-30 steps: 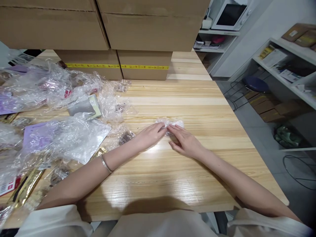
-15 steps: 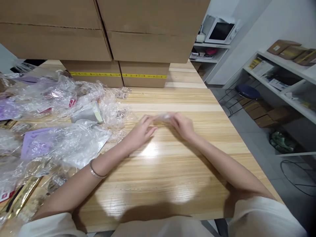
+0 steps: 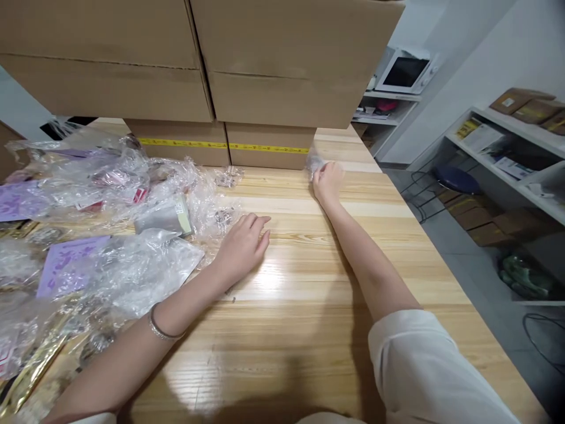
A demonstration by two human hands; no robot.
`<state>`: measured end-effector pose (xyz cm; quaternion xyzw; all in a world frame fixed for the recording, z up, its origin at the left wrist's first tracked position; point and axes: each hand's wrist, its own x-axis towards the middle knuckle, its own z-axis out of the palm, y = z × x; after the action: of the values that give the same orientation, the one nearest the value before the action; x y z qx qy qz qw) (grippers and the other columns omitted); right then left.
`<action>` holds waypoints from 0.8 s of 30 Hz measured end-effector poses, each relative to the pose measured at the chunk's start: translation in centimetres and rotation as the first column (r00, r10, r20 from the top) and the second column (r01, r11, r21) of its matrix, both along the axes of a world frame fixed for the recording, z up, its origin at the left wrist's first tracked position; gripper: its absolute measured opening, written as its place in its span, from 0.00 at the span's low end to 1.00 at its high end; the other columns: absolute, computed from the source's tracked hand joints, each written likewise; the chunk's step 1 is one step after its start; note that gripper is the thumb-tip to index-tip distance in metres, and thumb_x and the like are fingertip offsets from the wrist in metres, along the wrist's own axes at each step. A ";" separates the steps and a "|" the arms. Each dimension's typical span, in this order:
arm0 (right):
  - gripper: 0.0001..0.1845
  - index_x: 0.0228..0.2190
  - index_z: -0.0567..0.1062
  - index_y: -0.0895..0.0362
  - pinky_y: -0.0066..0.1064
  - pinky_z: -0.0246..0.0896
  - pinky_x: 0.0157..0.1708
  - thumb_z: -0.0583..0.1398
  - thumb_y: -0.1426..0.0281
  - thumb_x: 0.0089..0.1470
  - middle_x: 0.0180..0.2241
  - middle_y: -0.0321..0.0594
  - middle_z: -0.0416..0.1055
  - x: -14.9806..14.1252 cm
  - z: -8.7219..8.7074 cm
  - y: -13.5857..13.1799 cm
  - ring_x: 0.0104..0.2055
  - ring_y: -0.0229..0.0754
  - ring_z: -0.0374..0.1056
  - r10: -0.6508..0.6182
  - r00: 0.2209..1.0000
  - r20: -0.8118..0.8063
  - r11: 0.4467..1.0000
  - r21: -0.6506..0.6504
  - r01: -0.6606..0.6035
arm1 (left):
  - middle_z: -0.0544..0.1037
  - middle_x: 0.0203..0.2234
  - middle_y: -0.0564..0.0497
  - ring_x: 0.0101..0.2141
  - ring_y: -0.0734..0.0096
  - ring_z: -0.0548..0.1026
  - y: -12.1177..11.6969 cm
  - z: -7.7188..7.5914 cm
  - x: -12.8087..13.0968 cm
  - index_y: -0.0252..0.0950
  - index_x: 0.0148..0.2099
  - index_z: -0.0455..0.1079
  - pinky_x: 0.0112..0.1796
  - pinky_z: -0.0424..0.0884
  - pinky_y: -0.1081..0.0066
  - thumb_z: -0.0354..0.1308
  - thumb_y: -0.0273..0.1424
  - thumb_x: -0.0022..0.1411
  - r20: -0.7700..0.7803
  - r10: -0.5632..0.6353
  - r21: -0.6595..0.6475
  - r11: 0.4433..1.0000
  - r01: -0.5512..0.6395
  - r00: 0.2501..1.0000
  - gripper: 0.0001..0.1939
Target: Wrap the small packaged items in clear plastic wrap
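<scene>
My right hand [image 3: 329, 184] reaches away across the wooden table, near the right end of the lower cardboard boxes. Its fingers are closed on a small clear plastic bag [image 3: 313, 165], blurred and partly hidden; its contents cannot be made out. Closer to me, my left hand [image 3: 243, 242] is just above the tabletop with thumb and fingers apart, holding nothing. A heap of clear plastic packets [image 3: 145, 259] lies to its left. Among them are a purple card packet [image 3: 70, 265] and a grey packet with a pale green edge [image 3: 163, 218].
Large cardboard boxes [image 3: 282, 88] are stacked along the far side, the lower ones [image 3: 269, 138] bearing yellow tape. The table's right edge [image 3: 445, 274] slants towards me. Beyond it are a blue stool [image 3: 457, 178], shelves [image 3: 521, 147] and a microwave [image 3: 404, 70].
My hands were together over the middle of the table, with the plastic between them. The right has carried it farther away, while the left has let go and drawn back to the left.
</scene>
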<state>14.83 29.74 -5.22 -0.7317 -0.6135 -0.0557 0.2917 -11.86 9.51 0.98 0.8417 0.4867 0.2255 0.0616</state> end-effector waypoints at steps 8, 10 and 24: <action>0.32 0.59 0.67 0.66 0.52 0.49 0.61 0.49 0.56 0.63 0.63 0.58 0.63 0.3 -0.7 -2.3 0.64 0.60 0.56 0.255 0.958 0.127 0.937 -0.278 -0.213 | 0.75 0.40 0.32 0.46 0.42 0.72 0.2 0.0 -0.5 0.28 0.42 0.75 0.43 0.71 0.50 0.46 0.31 0.70 -0.343 0.241 0.125 0.970 -0.210 0.908 0.17; 0.35 0.62 0.63 0.65 0.51 0.46 0.64 0.49 0.55 0.63 0.66 0.57 0.57 0.4 -1.0 -3.2 0.68 0.58 0.52 0.301 0.947 0.116 0.914 -0.320 -0.251 | 0.73 0.49 0.29 0.53 0.34 0.68 1.3 -1.0 -1.7 0.29 0.48 0.75 0.47 0.68 0.43 0.50 0.33 0.68 -0.346 0.352 0.148 0.936 -0.320 0.870 0.16; 0.35 0.64 0.62 0.63 0.51 0.41 0.68 0.48 0.55 0.64 0.68 0.53 0.54 0.2 -1.2 -11.5 0.71 0.55 0.47 0.426 0.899 0.100 0.864 -0.339 -0.371 | 0.75 0.54 0.40 0.54 0.59 0.71 4.7 -1.4 -4.7 0.33 0.62 0.66 0.57 0.67 0.61 0.48 0.27 0.67 -0.111 0.023 -0.210 0.977 -0.046 0.994 0.23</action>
<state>15.08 18.28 -6.45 -0.6178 -0.7755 0.0406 0.1239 -16.54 14.16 -0.38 0.8326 0.5253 0.1273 0.1208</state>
